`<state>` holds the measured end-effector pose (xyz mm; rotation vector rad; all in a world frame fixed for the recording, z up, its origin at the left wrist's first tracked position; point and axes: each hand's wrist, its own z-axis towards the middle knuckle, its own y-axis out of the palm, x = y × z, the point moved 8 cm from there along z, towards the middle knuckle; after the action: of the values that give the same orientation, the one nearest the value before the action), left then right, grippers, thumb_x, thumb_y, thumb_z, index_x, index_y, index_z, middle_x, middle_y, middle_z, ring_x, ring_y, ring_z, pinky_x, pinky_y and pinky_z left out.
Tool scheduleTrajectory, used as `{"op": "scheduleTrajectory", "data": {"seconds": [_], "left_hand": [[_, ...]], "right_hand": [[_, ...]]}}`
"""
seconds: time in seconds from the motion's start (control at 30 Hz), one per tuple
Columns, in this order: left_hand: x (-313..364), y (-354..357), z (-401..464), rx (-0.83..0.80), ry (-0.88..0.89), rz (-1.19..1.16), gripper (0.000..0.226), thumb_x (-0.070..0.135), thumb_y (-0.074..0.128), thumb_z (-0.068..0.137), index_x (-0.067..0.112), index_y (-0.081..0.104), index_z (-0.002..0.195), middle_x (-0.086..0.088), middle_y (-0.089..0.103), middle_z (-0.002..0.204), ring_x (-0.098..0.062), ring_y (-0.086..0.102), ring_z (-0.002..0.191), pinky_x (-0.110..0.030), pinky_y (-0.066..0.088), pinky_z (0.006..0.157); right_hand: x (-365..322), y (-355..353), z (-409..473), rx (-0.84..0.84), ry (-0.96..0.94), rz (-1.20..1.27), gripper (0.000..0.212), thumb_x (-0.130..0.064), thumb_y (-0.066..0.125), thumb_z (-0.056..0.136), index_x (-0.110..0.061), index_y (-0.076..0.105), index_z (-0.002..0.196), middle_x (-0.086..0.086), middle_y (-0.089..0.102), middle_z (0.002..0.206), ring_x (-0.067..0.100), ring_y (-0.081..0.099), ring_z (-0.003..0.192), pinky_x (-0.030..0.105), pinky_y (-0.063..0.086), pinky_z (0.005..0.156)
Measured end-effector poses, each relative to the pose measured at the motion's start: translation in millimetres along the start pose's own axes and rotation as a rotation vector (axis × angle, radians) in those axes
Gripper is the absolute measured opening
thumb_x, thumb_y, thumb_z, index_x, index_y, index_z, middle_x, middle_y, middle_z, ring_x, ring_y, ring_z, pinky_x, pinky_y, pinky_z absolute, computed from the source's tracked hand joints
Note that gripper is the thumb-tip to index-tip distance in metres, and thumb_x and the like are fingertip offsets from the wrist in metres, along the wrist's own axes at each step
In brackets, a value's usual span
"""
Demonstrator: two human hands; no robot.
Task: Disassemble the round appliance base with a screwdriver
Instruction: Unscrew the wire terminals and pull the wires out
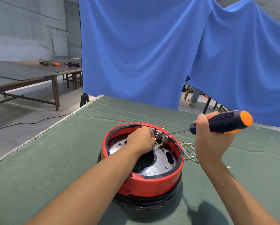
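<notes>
The round appliance base [152,184], red on top and black below, stands open side up on the green cloth. Inside lies a silver metal plate [158,166] with holes. My left hand [140,140] reaches into the base, fingers curled around wires by the grey terminal block [162,135] at the far rim. My right hand [212,142] grips the dark blue and orange screwdriver [223,121]. Its shaft slants down-left and the tip sits at the terminal block.
Loose white wires with ring terminals [188,151] lie on the cloth right of the base. The green table's left edge [38,135] runs diagonally. A blue curtain [152,54] hangs behind. Wooden tables [30,73] stand far left with tools on them.
</notes>
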<state>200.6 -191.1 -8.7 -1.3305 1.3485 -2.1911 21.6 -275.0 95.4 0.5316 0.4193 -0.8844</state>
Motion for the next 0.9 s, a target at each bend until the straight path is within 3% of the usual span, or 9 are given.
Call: {"op": "scheduleTrajectory", "data": {"seconds": [0.47,0.67,0.9], "left_hand": [[-0.7,-0.6,-1.2,-0.006,-0.018,-0.007,0.02,0.016,0.051,0.084,0.025,0.068,0.087,0.002,0.068,0.103,-0.023,0.059,0.1,-0.029,0.037,0.073],[-0.8,-1.3,-1.8,-0.01,-0.021,-0.012,0.019,0.016,0.052,0.084,0.026,0.068,0.086,0.003,0.069,0.101,-0.022,0.06,0.098,-0.029,0.038,0.073],[-0.5,-1.4,-1.9,-0.008,-0.021,-0.005,0.018,0.017,0.052,0.086,0.025,0.068,0.088,0.002,0.068,0.101,-0.022,0.06,0.098,-0.029,0.038,0.072]], "right_hand": [[1.6,-2.0,-1.7,0.005,0.022,-0.01,0.02,-0.029,0.057,0.069,-0.042,0.059,0.055,-0.021,0.055,0.049,-0.003,0.053,0.047,0.011,0.043,0.052],[5.5,-2.4,-3.0,0.031,0.027,-0.025,0.014,-0.029,0.058,0.069,-0.028,0.049,0.058,-0.022,0.055,0.048,-0.005,0.053,0.047,0.008,0.042,0.052],[14.9,0.7,11.4,0.046,0.076,-0.104,0.021,-0.022,0.058,0.069,-0.026,0.045,0.054,-0.018,0.051,0.041,-0.002,0.048,0.041,0.011,0.04,0.047]]}}
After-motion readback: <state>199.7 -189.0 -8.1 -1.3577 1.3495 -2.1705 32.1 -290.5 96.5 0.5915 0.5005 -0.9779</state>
